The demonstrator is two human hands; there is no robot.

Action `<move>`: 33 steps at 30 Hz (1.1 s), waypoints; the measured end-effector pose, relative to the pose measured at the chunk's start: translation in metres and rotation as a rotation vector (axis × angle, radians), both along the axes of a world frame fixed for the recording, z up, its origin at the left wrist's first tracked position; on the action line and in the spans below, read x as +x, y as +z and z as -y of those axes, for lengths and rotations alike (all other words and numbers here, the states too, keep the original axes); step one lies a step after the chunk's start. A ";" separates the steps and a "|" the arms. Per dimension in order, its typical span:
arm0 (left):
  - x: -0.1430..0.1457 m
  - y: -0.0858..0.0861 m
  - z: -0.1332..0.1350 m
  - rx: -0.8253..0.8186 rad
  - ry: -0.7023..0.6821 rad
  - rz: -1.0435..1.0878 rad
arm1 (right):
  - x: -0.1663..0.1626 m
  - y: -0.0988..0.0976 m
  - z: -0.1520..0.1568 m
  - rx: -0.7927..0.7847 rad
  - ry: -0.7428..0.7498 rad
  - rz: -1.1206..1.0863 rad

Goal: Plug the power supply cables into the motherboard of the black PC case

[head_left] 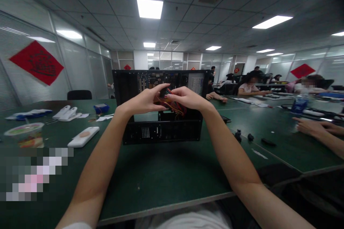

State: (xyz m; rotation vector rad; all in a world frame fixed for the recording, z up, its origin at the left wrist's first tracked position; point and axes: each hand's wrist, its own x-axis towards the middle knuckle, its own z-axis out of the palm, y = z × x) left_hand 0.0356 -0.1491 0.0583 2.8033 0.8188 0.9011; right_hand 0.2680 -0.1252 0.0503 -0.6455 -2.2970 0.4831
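Note:
A black computer case [185,131] stands on the green table in front of me, its side open toward me. Inside its upper part a motherboard [158,78] shows, with a labelled power supply [196,84] at the upper right. My left hand [146,100] reaches into the opening, thumb and fingers spread apart around the cables. My right hand [185,97] is closed on a bundle of coloured cables [178,109], red, orange and yellow, that hangs down in the case. The ends of the cables are hidden behind my fingers.
A plastic cup with a straw [25,134], a white power bank-like block [84,137] and a blue box [101,108] sit on the left. Small black parts [250,137] and a blue bottle [299,103] lie to the right. Another person's hands [314,127] rest at the right edge.

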 end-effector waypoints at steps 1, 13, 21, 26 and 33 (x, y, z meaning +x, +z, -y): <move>-0.001 0.000 0.001 -0.018 0.003 -0.011 | 0.000 -0.001 -0.001 -0.003 0.001 -0.003; -0.004 0.007 0.018 0.079 0.145 -0.003 | -0.007 -0.001 0.009 -0.093 0.102 0.028; -0.008 0.005 0.011 0.072 0.103 0.020 | -0.009 -0.004 0.003 -0.084 0.108 0.027; -0.013 0.007 0.014 0.057 0.137 -0.026 | -0.014 -0.007 0.003 -0.140 0.130 0.026; -0.010 0.007 0.009 0.125 0.159 -0.027 | -0.015 -0.008 0.005 -0.196 0.140 0.026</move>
